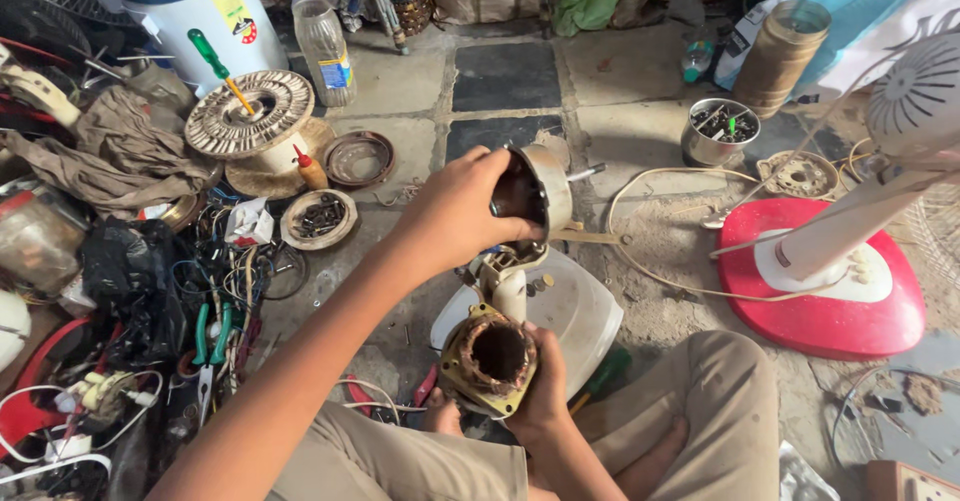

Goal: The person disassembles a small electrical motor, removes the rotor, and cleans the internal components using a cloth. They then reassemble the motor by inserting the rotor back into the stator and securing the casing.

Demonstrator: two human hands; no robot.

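left hand [455,211] fingers gripping the motor housing [535,189], right hand [540,386] clutching the stator [490,361]; steel cup [720,133] holding screws is sitting across open floor [500,131]

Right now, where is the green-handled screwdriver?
In the head view it sits upper left: the green-handled screwdriver stands tilted in the round fan stator, just in front of the white and blue drum, far from both hands.

Fan motor parts [490,359] in both hands
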